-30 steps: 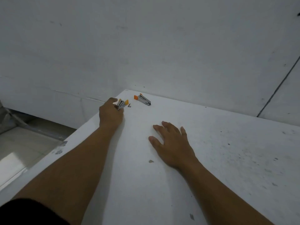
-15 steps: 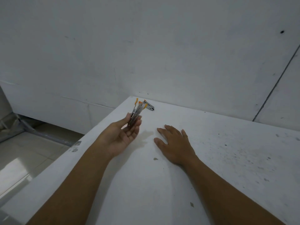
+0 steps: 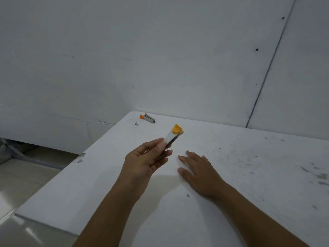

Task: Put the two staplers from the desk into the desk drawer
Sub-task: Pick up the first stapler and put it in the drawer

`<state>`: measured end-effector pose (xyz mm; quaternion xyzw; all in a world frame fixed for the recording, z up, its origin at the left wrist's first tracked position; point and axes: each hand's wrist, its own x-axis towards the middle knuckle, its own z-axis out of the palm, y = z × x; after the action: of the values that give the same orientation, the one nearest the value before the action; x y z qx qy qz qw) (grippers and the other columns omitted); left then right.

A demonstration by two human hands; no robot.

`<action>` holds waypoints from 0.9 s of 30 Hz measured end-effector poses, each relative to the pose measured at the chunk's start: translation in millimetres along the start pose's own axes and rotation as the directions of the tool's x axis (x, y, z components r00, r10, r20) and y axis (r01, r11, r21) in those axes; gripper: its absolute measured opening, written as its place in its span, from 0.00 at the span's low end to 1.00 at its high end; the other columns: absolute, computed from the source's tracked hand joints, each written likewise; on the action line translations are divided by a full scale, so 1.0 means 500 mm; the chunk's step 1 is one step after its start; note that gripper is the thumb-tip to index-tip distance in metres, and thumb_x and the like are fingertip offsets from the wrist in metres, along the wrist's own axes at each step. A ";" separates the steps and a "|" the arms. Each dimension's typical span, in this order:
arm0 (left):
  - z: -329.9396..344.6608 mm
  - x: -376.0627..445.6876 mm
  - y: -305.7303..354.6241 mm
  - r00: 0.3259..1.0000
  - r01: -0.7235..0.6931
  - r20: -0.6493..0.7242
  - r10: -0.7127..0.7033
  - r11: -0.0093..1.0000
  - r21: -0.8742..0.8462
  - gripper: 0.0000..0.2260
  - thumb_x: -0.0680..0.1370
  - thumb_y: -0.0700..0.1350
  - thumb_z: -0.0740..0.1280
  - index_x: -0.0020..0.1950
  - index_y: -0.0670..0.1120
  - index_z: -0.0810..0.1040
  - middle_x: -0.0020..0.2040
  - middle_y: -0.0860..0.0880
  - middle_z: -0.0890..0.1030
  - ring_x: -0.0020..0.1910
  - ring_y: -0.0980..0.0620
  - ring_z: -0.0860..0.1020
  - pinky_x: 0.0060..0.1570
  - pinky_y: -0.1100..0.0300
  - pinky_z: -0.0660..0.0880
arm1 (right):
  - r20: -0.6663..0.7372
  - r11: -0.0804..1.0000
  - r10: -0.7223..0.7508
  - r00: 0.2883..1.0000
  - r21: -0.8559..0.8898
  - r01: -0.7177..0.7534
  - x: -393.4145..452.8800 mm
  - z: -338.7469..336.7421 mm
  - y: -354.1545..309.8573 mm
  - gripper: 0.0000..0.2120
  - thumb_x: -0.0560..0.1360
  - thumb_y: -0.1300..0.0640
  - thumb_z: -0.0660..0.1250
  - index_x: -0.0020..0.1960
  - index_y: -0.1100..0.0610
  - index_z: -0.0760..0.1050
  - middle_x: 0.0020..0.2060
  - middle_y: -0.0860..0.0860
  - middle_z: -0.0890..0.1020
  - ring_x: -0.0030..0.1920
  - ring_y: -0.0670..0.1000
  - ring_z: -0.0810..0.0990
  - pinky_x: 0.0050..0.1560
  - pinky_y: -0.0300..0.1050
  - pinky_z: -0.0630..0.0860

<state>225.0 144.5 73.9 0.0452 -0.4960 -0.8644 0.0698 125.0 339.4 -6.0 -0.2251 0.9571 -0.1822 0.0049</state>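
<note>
My left hand [image 3: 142,163] grips first stapler [image 3: 173,138], lifted off tabletop [image 3: 249,175]. My right hand [image 3: 199,172] flat, empty. Second stapler [image 3: 147,118] lies beyond both hands, untouched. Drawer not visible; neither stapler stowed.

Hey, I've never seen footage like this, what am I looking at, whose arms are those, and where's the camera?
There is no machine here. A person wears one wide-angle camera on the head, looking forward and down, so the two bare arms are their own. The left hand is raised over the white desk, pinching a stapler with an orange end. The right hand lies flat and empty on the desk. A second stapler lies near the far corner by the wall, a small dark bit beside it. No drawer is in view.
</note>
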 end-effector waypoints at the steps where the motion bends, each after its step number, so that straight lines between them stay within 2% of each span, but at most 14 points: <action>1: 0.014 -0.012 -0.013 0.997 -0.068 -0.014 0.069 0.995 0.071 0.17 0.70 0.42 0.75 0.58 0.41 0.84 0.51 0.40 0.87 0.50 0.44 0.87 0.47 0.58 0.82 | -0.007 1.000 0.021 1.000 0.005 -0.021 -0.024 -0.007 0.016 0.29 0.82 0.36 0.51 0.81 0.41 0.58 0.83 0.47 0.55 0.83 0.46 0.49 0.81 0.52 0.42; 3: 0.053 -0.039 -0.044 0.983 -0.179 0.002 0.184 0.958 0.223 0.14 0.70 0.40 0.77 0.55 0.42 0.85 0.47 0.43 0.88 0.48 0.44 0.87 0.49 0.55 0.83 | -0.019 0.997 0.081 0.997 0.001 -0.081 -0.089 -0.025 0.058 0.29 0.82 0.36 0.51 0.81 0.41 0.58 0.83 0.47 0.54 0.83 0.46 0.48 0.81 0.52 0.42; 6: 0.105 -0.068 -0.094 0.943 -0.333 0.121 0.310 0.864 0.377 0.12 0.70 0.37 0.79 0.52 0.44 0.87 0.46 0.49 0.89 0.47 0.50 0.87 0.52 0.57 0.82 | -0.032 0.985 0.170 0.985 -0.026 -0.171 -0.177 -0.052 0.118 0.30 0.81 0.35 0.49 0.81 0.40 0.57 0.84 0.46 0.53 0.83 0.47 0.47 0.81 0.52 0.41; 12: 0.211 -0.115 -0.188 0.847 -0.531 0.308 0.433 0.715 0.455 0.15 0.70 0.40 0.80 0.55 0.47 0.87 0.49 0.56 0.88 0.50 0.53 0.86 0.54 0.58 0.81 | -0.105 0.929 0.358 0.928 -0.065 -0.365 -0.353 -0.099 0.225 0.32 0.80 0.31 0.48 0.82 0.39 0.54 0.84 0.48 0.52 0.83 0.47 0.46 0.81 0.52 0.40; 16: 0.280 -0.145 -0.243 0.802 -0.590 0.424 0.421 0.670 0.451 0.16 0.69 0.40 0.80 0.57 0.47 0.86 0.51 0.55 0.88 0.50 0.54 0.86 0.53 0.57 0.82 | -0.139 0.871 0.478 0.867 -0.050 -0.489 -0.465 -0.134 0.281 0.33 0.80 0.31 0.47 0.82 0.40 0.53 0.84 0.48 0.50 0.83 0.49 0.44 0.81 0.53 0.39; 19: 0.334 -0.167 -0.283 0.795 -0.582 0.476 0.375 0.692 0.427 0.14 0.69 0.41 0.80 0.54 0.46 0.87 0.49 0.53 0.88 0.48 0.52 0.87 0.52 0.56 0.82 | -0.148 0.833 0.541 0.828 -0.045 -0.552 -0.541 -0.163 0.328 0.33 0.80 0.31 0.47 0.83 0.40 0.51 0.84 0.47 0.49 0.83 0.49 0.44 0.81 0.54 0.39; 23: 0.384 -0.202 -0.321 0.779 -0.571 0.538 0.322 0.719 0.397 0.12 0.67 0.42 0.81 0.50 0.46 0.87 0.44 0.54 0.88 0.45 0.56 0.87 0.50 0.64 0.81 | -0.138 0.773 0.615 0.776 -0.085 -0.628 -0.636 -0.210 0.406 0.34 0.80 0.30 0.45 0.83 0.41 0.50 0.84 0.47 0.48 0.83 0.50 0.45 0.81 0.57 0.41; 27: 0.437 -0.238 -0.361 0.770 -0.526 0.588 0.249 0.769 0.363 0.10 0.66 0.39 0.81 0.46 0.45 0.87 0.45 0.57 0.88 0.44 0.59 0.86 0.49 0.70 0.79 | -0.165 0.679 0.716 0.678 -0.064 -0.732 -0.745 -0.250 0.484 0.35 0.79 0.29 0.46 0.83 0.40 0.50 0.84 0.48 0.49 0.83 0.51 0.47 0.81 0.56 0.42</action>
<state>296.5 440.2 29.4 -0.2744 -0.7037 -0.6467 0.1064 344.6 745.5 -1.3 0.1844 0.9756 -0.1191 0.0021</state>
